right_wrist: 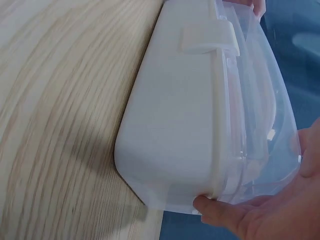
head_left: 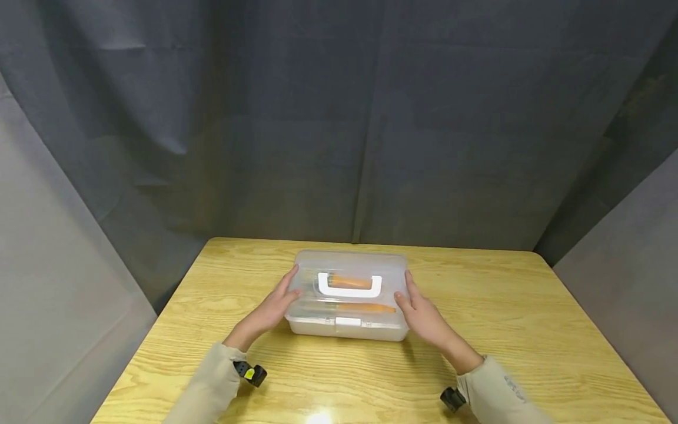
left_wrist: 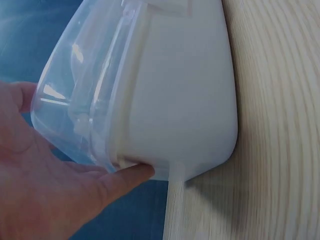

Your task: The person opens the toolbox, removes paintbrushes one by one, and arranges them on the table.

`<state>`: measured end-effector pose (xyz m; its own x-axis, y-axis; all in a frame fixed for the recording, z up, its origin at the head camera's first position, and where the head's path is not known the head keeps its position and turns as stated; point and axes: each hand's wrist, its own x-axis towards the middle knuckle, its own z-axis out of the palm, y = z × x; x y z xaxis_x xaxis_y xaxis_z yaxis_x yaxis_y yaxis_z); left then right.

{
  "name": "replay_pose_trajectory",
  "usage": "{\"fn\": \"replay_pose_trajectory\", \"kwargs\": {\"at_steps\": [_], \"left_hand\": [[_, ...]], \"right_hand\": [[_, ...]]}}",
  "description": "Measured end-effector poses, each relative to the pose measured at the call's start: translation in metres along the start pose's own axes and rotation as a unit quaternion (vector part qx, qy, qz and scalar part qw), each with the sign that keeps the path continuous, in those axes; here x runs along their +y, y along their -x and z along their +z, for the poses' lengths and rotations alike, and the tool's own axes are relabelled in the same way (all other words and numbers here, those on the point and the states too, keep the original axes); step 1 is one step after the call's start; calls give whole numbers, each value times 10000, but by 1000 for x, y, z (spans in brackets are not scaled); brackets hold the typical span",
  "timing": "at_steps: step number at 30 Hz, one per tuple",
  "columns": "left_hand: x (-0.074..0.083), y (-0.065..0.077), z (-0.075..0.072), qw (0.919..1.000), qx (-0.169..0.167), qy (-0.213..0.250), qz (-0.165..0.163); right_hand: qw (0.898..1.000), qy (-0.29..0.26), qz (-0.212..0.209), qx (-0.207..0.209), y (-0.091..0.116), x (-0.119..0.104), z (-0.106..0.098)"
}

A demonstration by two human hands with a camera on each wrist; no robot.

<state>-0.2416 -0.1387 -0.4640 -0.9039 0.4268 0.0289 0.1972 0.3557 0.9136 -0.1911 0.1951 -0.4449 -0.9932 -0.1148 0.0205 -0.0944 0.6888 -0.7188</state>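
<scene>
A clear-lidded plastic storage box (head_left: 312, 327) with a white base sits on the table, its lid down. Its white carrying handle (head_left: 349, 292) lies on the lid, and a white latch (head_left: 348, 321) is at the front. My left hand (head_left: 272, 307) grips the left end, thumb on the lid and fingers along the side. At the opposite end, my right hand (head_left: 422, 315) holds the box in the same manner. In the left wrist view, a fingertip touches the box under the rim. Through the lid show orange items (head_left: 365, 308), their kind blurred by the plastic.
The wood-grain table (head_left: 508, 318) extends around the box on every side. Dark grey curtain (head_left: 296, 129) hangs behind the far edge, with light grey panels (head_left: 63, 265) at left and right. A black wrist camera (head_left: 258, 376) is strapped on each sleeve.
</scene>
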Motion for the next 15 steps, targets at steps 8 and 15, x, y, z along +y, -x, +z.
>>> {"fn": "replay_pose_trajectory", "kwargs": {"at_steps": [8, 15], "left_hand": [[-10, 18, -24, 9995, -204, 234, -55], [-17, 34, -41, 9992, -166, 354, -66]], "right_hand": [[9999, 57, -78, -35, 3, -20, 22], [9997, 26, -241, -103, 4, -34, 37]]}}
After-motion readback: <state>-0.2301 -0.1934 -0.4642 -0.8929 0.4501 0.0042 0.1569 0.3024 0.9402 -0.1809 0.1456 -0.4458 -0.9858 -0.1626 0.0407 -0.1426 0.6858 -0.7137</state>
